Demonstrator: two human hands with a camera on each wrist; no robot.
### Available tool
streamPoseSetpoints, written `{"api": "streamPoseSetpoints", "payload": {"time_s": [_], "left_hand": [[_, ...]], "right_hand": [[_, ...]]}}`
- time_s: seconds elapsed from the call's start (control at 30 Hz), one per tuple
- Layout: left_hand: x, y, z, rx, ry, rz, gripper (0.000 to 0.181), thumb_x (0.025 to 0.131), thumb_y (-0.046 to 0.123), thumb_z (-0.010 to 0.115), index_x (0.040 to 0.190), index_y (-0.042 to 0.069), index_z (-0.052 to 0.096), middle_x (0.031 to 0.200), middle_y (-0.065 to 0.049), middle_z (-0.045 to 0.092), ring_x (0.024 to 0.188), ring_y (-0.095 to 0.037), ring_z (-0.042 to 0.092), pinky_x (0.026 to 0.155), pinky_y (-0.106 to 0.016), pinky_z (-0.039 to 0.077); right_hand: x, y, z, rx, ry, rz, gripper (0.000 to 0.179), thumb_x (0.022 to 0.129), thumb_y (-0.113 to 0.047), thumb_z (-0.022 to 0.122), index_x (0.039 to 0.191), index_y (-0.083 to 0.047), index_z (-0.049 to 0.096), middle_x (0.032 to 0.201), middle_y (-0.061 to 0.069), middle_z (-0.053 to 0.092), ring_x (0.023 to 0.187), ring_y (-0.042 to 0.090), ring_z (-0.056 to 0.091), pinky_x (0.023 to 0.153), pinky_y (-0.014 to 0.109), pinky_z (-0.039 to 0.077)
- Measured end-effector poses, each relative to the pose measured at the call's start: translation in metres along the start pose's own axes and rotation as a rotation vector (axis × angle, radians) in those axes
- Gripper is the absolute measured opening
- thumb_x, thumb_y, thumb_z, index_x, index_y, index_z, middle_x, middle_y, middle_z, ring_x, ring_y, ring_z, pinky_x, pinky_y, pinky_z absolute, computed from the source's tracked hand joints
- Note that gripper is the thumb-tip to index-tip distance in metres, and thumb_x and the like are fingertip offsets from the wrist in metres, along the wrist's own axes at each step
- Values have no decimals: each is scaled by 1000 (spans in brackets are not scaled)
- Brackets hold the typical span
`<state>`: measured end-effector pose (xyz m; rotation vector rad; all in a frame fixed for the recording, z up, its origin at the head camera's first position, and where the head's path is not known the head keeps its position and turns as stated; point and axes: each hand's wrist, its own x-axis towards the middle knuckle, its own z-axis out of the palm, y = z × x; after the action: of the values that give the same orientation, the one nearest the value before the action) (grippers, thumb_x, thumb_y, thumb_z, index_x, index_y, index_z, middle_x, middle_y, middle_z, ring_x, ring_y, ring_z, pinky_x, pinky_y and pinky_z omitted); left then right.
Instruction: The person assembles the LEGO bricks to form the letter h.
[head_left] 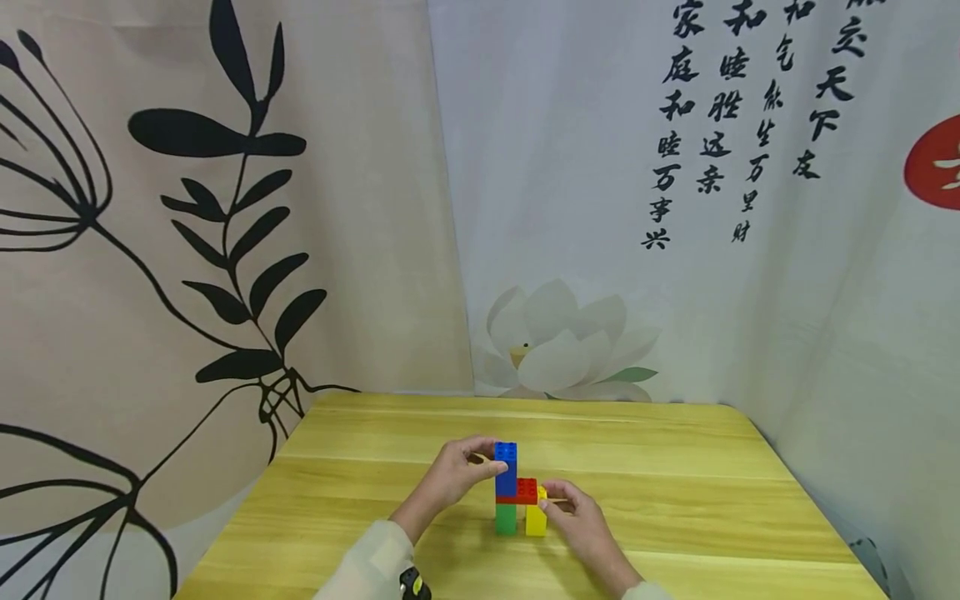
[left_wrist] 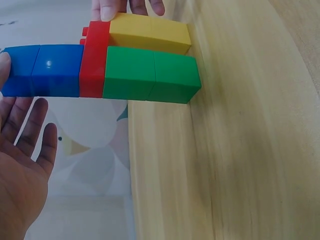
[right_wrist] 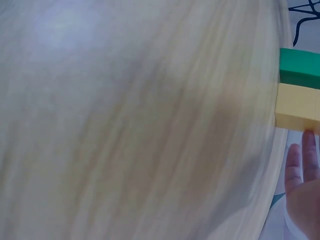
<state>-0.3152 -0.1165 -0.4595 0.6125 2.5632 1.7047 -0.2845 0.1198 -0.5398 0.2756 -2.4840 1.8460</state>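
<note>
A small structure of toy building blocks stands upright on the table. Two stacked green blocks (head_left: 506, 520) form its left leg, and two yellow blocks (head_left: 536, 523) its right one. Across both lies a flat red block (head_left: 527, 488), its studs showing at the right. A column of two blue blocks (head_left: 507, 485) rises on the red one, above the green leg. My left hand (head_left: 452, 477) pinches the upper blue block, thumb in front. The right hand (head_left: 587, 527) holds the upper yellow block at its right side with thumb and index finger.
The wood-grain table (head_left: 360, 475) ends at a rounded far edge. Behind it hangs a cloth (head_left: 390, 250) printed with dark leaves, a lotus and writing. A dark band with a yellow detail (head_left: 414, 583) sits at the left sleeve.
</note>
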Motion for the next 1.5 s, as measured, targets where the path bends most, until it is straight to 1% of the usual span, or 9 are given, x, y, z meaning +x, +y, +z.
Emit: {"api": "streamPoseSetpoints", "payload": {"time_s": [0.2,0.37,0.53,0.67,0.77,0.9,1.07,1.23,1.5], "left_hand": [[-1,-1,1,4,10,8,36,91,30,74,122,13,69,102,3,68,97,-19,60,85,-36,50],[-3,-4,1,-4,19,2,40,90,31,75,125,13,68,104,2,68,101,-21,60,87,-38,50],[-9,-16,3,27,17,-21,42,88,32,77,124,12,68,106,4,69,106,-24,60,89,-37,49],[-15,-26,7,21,25,-16,41,88,28,77,124,10,67,109,1,69,107,-27,61,89,-38,49],[-18,-31,11,16,40,4,44,89,26,77,128,10,65,113,-1,69,107,-27,61,90,-41,49],[-23,-32,18,9,86,23,50,88,24,78,133,12,61,118,-3,68,108,-27,62,93,-50,49],[-27,-34,25,-17,139,63,52,87,19,78,136,12,59,120,-4,68,108,-27,64,94,-57,47],[-26,-35,29,-47,138,71,54,89,15,75,140,16,56,113,1,71,106,-21,64,96,-57,46],[-21,-35,29,-11,150,49,55,93,18,72,144,22,53,109,5,70,104,-17,64,95,-48,49]], "right_hand": [[0,-2,0,-8,-2,10,38,96,-28,68,124,-3,62,120,13,64,103,25,63,82,32,55],[1,-2,0,-10,6,6,39,96,-27,68,125,-2,61,121,15,64,104,26,63,84,33,55],[0,-1,-1,-4,6,-4,44,95,-29,69,128,-1,60,125,16,63,106,27,63,86,32,54],[-1,2,-2,-12,9,-16,46,95,-31,68,130,-1,61,127,17,62,107,26,63,86,30,54],[-2,4,-3,-14,10,-20,47,96,-31,67,131,0,60,128,17,62,108,26,63,87,29,53],[-3,5,-3,-1,-9,-6,51,95,-30,68,135,0,58,131,19,61,109,28,63,86,30,54],[-5,5,-2,17,-32,1,53,92,-20,71,139,-1,55,132,21,59,110,31,63,85,30,55],[-6,4,-2,4,-32,-5,51,91,-12,72,138,0,55,129,22,61,107,31,64,82,30,56],[-7,2,-4,-44,-31,-17,53,90,-20,74,137,0,57,114,14,69,98,25,65,82,33,56]]}}
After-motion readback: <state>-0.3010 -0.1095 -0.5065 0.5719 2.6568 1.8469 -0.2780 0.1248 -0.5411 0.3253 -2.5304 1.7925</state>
